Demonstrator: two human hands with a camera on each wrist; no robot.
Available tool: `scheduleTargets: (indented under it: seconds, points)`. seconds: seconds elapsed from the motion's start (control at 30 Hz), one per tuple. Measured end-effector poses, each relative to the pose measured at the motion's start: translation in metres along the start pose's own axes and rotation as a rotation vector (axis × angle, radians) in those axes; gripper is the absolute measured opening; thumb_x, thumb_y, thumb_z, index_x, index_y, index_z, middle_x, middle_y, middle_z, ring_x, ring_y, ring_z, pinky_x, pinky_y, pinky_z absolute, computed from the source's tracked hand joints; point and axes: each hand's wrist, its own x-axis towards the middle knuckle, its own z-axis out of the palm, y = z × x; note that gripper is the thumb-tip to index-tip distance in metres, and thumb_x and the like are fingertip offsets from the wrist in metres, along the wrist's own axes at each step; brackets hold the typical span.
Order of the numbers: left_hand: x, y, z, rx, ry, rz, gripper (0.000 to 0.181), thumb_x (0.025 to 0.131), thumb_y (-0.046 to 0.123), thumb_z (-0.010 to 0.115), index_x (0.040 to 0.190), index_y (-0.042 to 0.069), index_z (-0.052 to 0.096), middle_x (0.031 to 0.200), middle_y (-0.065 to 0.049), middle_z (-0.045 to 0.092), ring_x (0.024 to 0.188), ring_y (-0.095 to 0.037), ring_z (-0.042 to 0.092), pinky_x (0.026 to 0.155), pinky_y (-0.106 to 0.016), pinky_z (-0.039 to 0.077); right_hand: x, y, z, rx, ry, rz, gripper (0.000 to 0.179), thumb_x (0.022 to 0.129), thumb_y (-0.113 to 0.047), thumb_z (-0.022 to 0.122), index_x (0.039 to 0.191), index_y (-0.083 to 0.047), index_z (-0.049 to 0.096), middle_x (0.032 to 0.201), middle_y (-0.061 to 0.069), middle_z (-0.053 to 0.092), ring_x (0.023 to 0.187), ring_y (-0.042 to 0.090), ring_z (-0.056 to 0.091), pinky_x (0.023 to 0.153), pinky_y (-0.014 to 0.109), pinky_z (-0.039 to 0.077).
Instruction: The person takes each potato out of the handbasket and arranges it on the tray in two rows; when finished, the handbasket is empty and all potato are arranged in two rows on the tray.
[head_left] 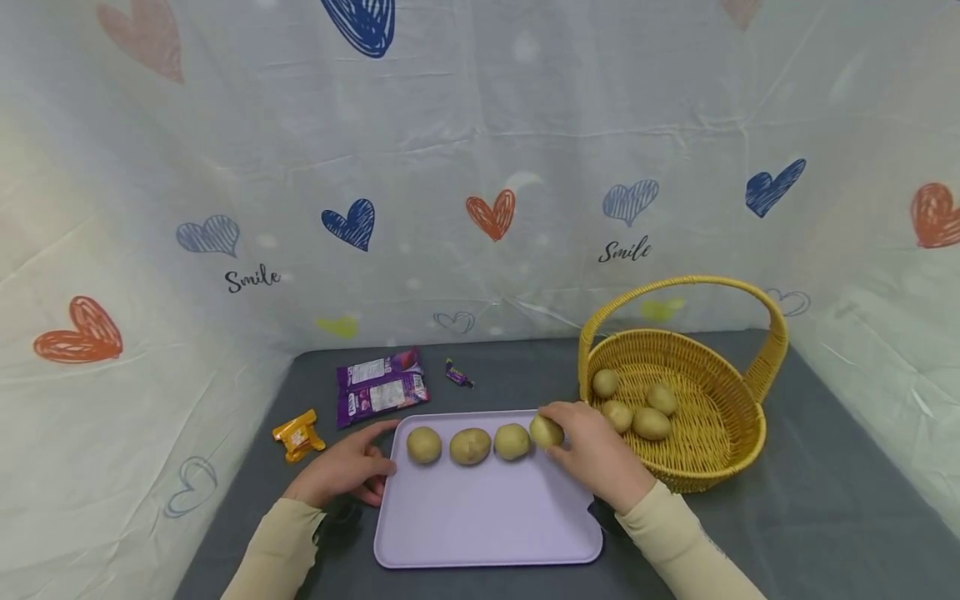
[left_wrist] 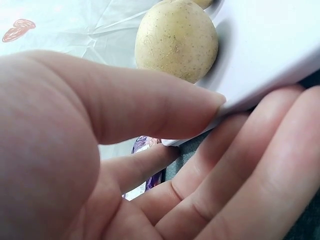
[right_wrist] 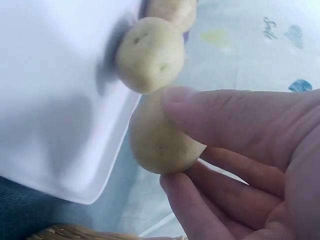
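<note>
The person's right hand (head_left: 596,454) held a potato (head_left: 547,432) between thumb and fingertips at the tray's (head_left: 487,517) far right corner, just beside a row of three others (head_left: 470,447); whether it touched the tray I couldn't tell. The left hand (head_left: 347,463) pinched the tray's left edge, thumb above, fingers below. Doing this well, I thought, meant lowering the potato softly and letting go only once it sat steady, lest it roll. It looked pale yellow, roundish and smooth, faintly specked.
</note>
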Motion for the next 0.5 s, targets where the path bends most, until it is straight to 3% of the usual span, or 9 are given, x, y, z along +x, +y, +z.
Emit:
scheduleTargets:
  seconds: [0.33,0.5]
  points:
    - [0.0,-0.001,-0.001,0.006,-0.004,0.005,0.083,0.098,0.015,0.076,0.169,0.013,0.032,0.088,-0.013,0.064,0.065,-0.022,0.067,0.064,-0.044,0.069,-0.001,0.003,0.013,-0.064,0.065,-0.066,0.037,0.081,0.004,0.088,0.115,0.001,0.075,0.112,0.012,0.079,0.1,0.03,0.073,0.089,0.046,0.063]
    - [0.001,0.0,-0.001,0.01,-0.007,0.003,0.083,0.099,0.015,0.076,0.169,0.012,0.032,0.088,-0.013,0.064,0.065,-0.022,0.067,0.064,-0.044,0.069,0.0,0.007,0.019,-0.098,0.081,-0.079,0.034,0.08,0.004,0.088,0.112,0.0,0.075,0.112,0.012,0.079,0.097,0.03,0.073,0.088,0.046,0.063]
